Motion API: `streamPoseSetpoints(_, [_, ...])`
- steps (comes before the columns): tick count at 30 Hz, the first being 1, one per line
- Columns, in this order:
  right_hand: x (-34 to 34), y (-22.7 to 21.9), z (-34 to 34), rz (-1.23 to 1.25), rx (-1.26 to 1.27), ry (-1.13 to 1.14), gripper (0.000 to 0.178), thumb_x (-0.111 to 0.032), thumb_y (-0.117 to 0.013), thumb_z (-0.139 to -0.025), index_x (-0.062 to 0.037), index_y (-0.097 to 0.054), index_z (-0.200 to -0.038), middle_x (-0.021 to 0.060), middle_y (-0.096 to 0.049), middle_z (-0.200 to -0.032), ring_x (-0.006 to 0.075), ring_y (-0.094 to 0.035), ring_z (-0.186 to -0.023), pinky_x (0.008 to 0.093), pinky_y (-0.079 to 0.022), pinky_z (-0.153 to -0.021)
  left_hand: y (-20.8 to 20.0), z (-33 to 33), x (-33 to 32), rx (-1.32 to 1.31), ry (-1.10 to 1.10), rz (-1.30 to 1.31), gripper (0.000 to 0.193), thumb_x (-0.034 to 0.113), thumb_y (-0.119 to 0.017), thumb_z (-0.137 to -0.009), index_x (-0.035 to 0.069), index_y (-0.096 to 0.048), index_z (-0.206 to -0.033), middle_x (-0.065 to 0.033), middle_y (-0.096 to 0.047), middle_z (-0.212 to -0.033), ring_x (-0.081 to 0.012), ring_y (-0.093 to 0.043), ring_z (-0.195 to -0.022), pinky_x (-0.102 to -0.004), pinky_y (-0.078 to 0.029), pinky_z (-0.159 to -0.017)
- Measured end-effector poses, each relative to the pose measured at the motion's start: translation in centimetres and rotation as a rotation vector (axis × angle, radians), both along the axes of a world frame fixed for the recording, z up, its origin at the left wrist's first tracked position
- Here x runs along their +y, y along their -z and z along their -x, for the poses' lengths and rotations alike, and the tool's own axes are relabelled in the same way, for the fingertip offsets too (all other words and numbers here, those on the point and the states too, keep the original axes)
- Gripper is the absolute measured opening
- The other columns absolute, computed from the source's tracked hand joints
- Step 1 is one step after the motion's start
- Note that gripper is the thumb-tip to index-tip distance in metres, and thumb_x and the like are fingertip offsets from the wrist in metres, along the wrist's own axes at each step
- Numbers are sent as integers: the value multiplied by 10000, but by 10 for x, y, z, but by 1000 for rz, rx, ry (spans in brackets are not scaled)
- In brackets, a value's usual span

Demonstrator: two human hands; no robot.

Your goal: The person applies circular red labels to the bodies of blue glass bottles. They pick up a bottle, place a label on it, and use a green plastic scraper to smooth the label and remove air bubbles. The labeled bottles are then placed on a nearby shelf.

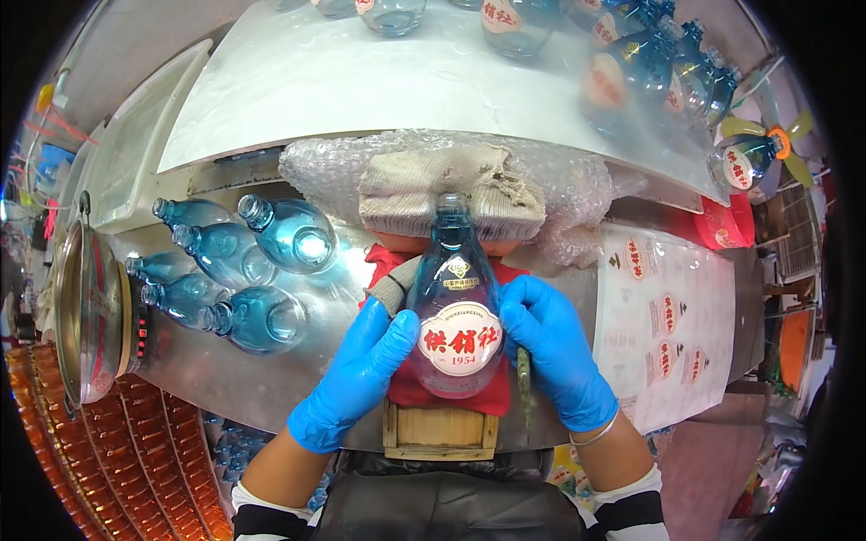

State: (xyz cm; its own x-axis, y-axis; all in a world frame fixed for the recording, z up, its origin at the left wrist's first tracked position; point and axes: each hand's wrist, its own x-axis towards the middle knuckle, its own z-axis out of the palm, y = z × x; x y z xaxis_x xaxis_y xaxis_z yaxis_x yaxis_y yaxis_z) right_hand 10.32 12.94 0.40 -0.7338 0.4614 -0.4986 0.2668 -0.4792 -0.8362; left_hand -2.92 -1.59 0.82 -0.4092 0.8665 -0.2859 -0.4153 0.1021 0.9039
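Observation:
A blue-tinted glass bottle (456,302) lies in front of me, its neck pointing away. Its body carries a round white label (461,338) with red characters. My left hand (361,365), in a blue glove, grips the bottle's left side, thumb at the label's edge. By its fingers is a grey fabric piece (393,287); whether it is held I cannot tell. On the other side, my gloved right hand (557,347) grips the bottle. A thin greenish stick-like tool (525,383) hangs from its fingers. Beneath the bottle are a red cloth (406,389) and a wooden block (440,433).
Several unlabelled blue bottles (290,236) lie on the metal table at left. A sheet of printed labels (667,325) lies at right. Beyond the bottle sit a folded knit cloth (433,180) and bubble wrap (329,167). Labelled bottles (622,77) stand on the white board (406,86).

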Motion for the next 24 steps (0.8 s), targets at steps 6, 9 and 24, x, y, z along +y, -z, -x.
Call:
streamPoseSetpoints(6, [-6, 3, -7, 75, 203, -23, 198, -97, -692, -776, -86, -498, -813, -29, -497, -760, 46, -472, -724, 199, -418, -660, 6, -3, -1, 76, 43, -63, 729, 290, -556, -852, -32, -181, -1387, -155, -275, -1400, -236, -309, -1274, -353, -235, -1060])
streamPoseSetpoints(9, [-3, 9, -9, 84, 222, -43, 190, -117, -684, -786, -86, -498, -805, -22, -507, -785, 43, -473, -717, 198, -414, -650, 10, 5, -4, 92, 88, -62, 767, 315, -565, -842, -30, -160, -1394, -156, -266, -1407, -241, -292, -1287, -357, -221, -1067])
streamPoseSetpoints(24, [-1, -15, 3, 50, -14, -27, 210, -181, -687, -783, -96, -495, -789, -32, -474, -713, 40, -438, -697, 191, -378, -625, 0, -1, 0, 41, 24, -16, 613, 293, -437, -923, -25, -188, -1384, -149, -313, -1373, -221, -318, -1259, -339, -231, -1060])
